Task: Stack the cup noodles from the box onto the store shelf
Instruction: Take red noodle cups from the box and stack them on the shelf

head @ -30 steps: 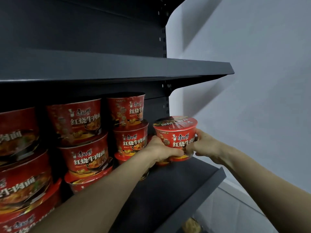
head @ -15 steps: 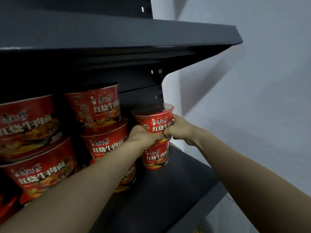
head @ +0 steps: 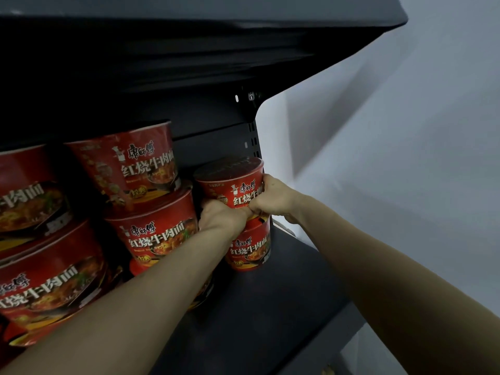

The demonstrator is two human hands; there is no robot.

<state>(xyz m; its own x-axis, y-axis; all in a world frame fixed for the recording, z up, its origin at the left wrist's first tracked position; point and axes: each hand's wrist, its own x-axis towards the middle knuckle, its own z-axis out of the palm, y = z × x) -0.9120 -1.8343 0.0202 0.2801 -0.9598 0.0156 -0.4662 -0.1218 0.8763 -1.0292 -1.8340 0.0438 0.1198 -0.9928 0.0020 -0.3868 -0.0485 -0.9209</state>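
Now: both hands on the top cup

Head view. Left hand [head: 220, 217] and right hand [head: 273, 201] curl round the top cup [head: 230, 182] from either side, thumbs meeting at its front. It stands upright over a lower cup [head: 250, 249] at the right end of the dark shelf [head: 270, 307]; the hands hide the join. Taller stack [head: 157, 234] just beside, on the left.

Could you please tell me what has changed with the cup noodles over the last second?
The held cup, a second ago tilted out in front of the shelf, has moved inward and now sits level on the lower cup at the row's right end. Nothing was let go: the left hand and right hand keep their grip on its sides. The stacked cups to the left stayed put.
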